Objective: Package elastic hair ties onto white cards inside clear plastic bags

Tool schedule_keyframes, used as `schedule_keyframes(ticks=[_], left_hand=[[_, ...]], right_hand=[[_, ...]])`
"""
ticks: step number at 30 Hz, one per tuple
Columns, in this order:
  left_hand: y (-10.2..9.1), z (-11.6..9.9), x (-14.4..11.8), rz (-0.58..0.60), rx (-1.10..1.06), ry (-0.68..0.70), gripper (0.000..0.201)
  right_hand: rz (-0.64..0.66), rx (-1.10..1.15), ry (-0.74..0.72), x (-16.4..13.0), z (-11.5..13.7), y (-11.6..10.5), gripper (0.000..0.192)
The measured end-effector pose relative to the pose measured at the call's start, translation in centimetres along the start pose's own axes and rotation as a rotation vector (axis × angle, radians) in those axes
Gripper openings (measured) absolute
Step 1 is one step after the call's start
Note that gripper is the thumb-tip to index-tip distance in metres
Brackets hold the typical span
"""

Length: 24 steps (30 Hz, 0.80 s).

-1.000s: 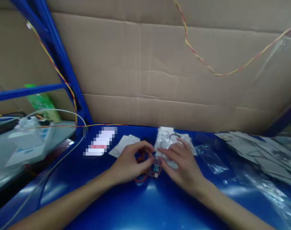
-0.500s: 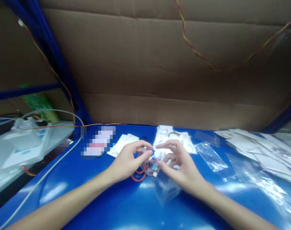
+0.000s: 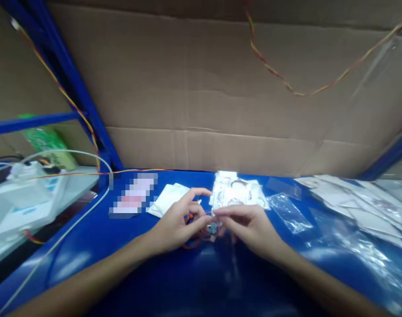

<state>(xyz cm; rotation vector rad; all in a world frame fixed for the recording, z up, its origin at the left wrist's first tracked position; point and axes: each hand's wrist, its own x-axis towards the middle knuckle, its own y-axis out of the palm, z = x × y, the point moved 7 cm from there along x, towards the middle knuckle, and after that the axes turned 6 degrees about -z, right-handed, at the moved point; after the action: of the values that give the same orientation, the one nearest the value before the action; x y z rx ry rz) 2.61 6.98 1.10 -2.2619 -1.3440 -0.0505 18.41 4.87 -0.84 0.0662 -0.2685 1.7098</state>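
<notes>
Head: L hand (image 3: 181,222) & R hand (image 3: 252,225) nr coiled wires (image 3: 206,235)

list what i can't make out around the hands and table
In the head view:
Wires: partly hidden by the left hand.
Right hand: fingertips too blurred to tell what, if anything, they hold.
Pixelated item: pixelation hides what it is.
Clear plastic: cut off by the right edge.

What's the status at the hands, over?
Left hand curled around wires, right hand close opposite; grips unclear. White packets just beyond. Clear bag off right.
</notes>
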Motion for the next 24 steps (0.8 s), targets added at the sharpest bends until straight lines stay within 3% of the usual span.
schedule_keyframes(ticks=[4, 7, 9, 11, 12, 15, 20, 24], left_hand=[[-0.5, -0.1, 0.1, -0.014, 0.039, 0.024, 0.043], [-2.2, 0.4, 0.7, -0.101, 0.083, 0.042, 0.032], [-4.4, 1.1, 1.2, -0.218, 0.263, 0.067, 0.031], [-6.9, 1.7, 1.8, -0.343, 0.578, 0.097, 0.028], [-7.7, 2.0, 2.0, -0.349, 0.727, 0.115, 0.028], [-9.4, 3.5, 2.6, -0.322, 0.812, 0.087, 0.032], [-8.7, 5.2, 2.4, -0.220, 0.906, 0.007, 0.055], [-8.2, 6.2, 2.1, -0.192, 0.898, -0.076, 0.055]], right_hand=[[0.036, -0.012, -0.003, -0.1, 0.4, -0.1, 0.022], [0.002, -0.064, -0.043, -0.1, 0.9, -0.7, 0.023], [-0.054, -0.123, -0.072, 0.0, 1.1, -1.2, 0.023], [-0.099, -0.159, -0.089, 0.1, 1.1, -1.7, 0.024], [-0.114, -0.156, -0.090, 0.1, 1.1, -1.8, 0.024], [-0.142, -0.125, -0.093, 0.2, 1.0, -2.1, 0.024], [-0.210, -0.091, -0.101, 0.2, 1.6, -2.6, 0.022], [-0.240, -0.083, -0.079, 0.3, 1.6, -2.7, 0.023]])
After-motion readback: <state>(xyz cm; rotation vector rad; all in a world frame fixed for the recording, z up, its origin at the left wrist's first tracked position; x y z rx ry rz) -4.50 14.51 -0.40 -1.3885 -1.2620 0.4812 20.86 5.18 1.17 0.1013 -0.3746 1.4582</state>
